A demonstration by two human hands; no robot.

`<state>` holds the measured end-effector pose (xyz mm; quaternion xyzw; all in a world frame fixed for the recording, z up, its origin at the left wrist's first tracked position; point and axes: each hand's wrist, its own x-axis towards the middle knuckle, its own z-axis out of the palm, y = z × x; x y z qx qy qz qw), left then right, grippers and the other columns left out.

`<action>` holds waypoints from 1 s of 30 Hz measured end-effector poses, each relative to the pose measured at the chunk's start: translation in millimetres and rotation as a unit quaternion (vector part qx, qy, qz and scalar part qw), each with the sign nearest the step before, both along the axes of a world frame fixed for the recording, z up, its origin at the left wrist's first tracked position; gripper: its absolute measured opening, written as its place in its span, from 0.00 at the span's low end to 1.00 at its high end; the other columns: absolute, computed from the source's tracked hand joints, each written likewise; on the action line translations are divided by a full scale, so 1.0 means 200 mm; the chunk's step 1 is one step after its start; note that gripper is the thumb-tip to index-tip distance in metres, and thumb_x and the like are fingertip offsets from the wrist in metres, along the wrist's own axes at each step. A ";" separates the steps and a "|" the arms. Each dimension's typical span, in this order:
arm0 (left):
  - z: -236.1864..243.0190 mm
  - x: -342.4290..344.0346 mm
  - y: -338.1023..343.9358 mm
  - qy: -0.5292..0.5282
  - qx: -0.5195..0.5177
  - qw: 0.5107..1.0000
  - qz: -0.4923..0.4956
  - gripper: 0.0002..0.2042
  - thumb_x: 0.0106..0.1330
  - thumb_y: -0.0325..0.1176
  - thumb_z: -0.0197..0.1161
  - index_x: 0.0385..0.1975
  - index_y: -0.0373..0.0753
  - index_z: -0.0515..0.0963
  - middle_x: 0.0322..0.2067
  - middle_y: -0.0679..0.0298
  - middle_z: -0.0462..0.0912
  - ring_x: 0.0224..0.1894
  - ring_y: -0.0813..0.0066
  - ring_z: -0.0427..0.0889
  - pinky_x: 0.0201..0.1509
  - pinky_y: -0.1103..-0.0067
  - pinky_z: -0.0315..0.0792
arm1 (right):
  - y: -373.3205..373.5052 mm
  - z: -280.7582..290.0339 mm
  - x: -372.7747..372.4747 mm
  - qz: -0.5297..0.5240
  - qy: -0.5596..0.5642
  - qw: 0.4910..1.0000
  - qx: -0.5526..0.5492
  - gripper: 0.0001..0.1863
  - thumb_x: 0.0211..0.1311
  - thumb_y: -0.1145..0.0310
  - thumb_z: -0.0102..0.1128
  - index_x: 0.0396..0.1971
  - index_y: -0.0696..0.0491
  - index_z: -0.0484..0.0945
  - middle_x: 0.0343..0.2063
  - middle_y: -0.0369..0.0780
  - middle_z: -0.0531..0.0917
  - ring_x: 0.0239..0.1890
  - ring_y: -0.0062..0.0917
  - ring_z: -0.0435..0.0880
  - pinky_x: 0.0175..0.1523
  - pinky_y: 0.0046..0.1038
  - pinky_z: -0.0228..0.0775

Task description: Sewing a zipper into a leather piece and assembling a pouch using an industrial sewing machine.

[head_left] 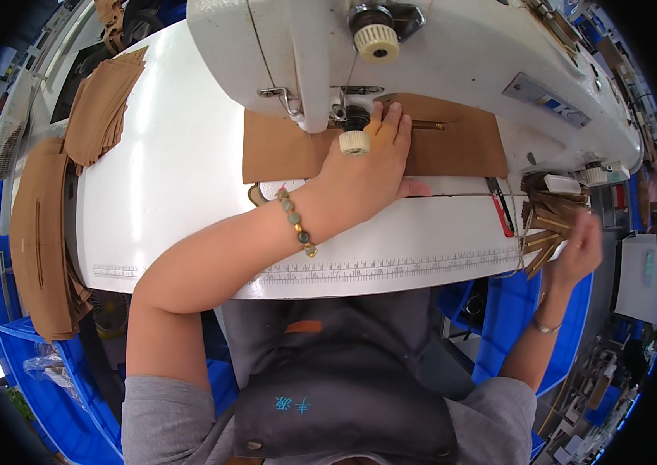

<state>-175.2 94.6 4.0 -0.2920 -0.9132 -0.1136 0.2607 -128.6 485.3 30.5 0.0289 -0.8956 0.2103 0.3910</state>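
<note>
My left hand [371, 167] lies on a brown panel [456, 155] under the head of a white sewing machine [437, 46]. Its fingers are stretched out flat, pressing the panel beside the needle area, which the hand and a cream knob partly hide. A narrow slot with a brass-coloured zipper piece [429, 125] shows on the panel right of my fingers. My right hand [580, 244] is at the right end of the table, beside a heap of brown zipper strips [549, 217]. Its fingers are curled but blurred, and whether they hold a strip is unclear.
A slim red-and-black tool [501, 207] lies left of the strips. Stacked brown pieces [104, 105] and slotted brown panels [38, 232] sit at the left. A ruler strip [328, 269] runs along the near edge. Blue bins [65, 395] stand below the table.
</note>
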 end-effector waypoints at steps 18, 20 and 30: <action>0.09 0.37 -0.57 -0.072 0.003 0.988 -0.138 0.16 0.62 0.38 0.75 0.48 0.41 0.86 0.56 0.65 0.86 0.62 0.60 0.82 0.67 0.63 0.76 | -0.83 0.07 -0.09 0.325 -0.079 0.930 0.152 0.08 0.60 0.71 0.72 0.37 0.56 0.85 0.44 0.40 0.86 0.43 0.37 0.84 0.48 0.36 0.77; 0.10 0.32 -0.60 -0.055 -0.027 0.996 -0.058 0.18 0.63 0.34 0.74 0.52 0.39 0.83 0.58 0.60 0.83 0.59 0.57 0.82 0.64 0.63 0.78 | -1.02 0.04 -0.17 0.388 -0.097 0.900 0.174 0.12 0.59 0.63 0.73 0.37 0.54 0.85 0.43 0.39 0.85 0.46 0.36 0.83 0.51 0.37 0.76; 0.04 0.34 -0.55 -0.204 0.115 0.970 0.058 0.26 0.68 0.30 0.69 0.65 0.33 0.71 0.63 0.51 0.77 0.57 0.50 0.84 0.56 0.65 0.82 | -1.38 -0.07 -0.31 0.457 -0.115 0.860 0.195 0.26 0.50 0.44 0.74 0.35 0.53 0.87 0.40 0.45 0.84 0.51 0.39 0.82 0.66 0.42 0.69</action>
